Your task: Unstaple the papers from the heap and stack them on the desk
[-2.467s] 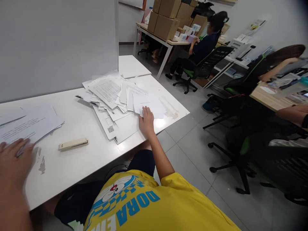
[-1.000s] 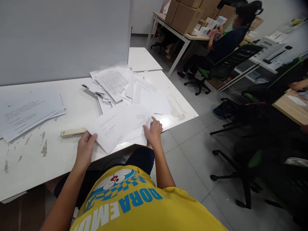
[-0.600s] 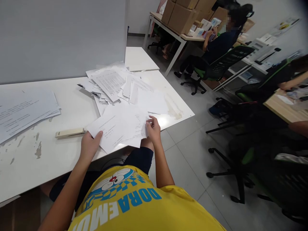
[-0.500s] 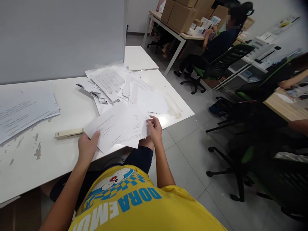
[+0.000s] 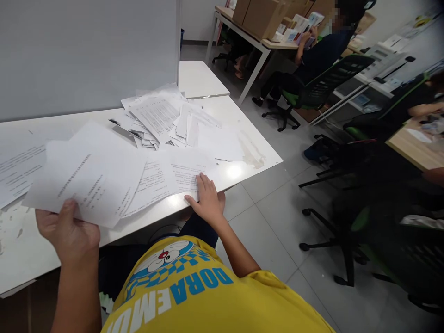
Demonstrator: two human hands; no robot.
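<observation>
My left hand (image 5: 67, 229) is closed on the near edge of a few printed sheets (image 5: 88, 178), held up above the white desk (image 5: 243, 148). My right hand (image 5: 207, 201) lies flat with fingers stretched out on another printed sheet (image 5: 175, 173) at the desk's front edge. Behind it spreads a messy heap of papers (image 5: 163, 120). A second stack of printed pages (image 5: 17, 164) lies at the far left, partly hidden by the lifted sheets.
A grey partition (image 5: 86, 51) stands along the back of the desk. To the right are office chairs (image 5: 312, 88), a seated person (image 5: 322, 46) at a table with cardboard boxes (image 5: 263, 14), and another desk (image 5: 416, 145). The grey tiled floor (image 5: 277, 217) lies beside me.
My left hand has lifted some sheets off the desk and carried them left, covering the stapler. My right hand let go of the paper's corner and now presses flat on the remaining sheet.
</observation>
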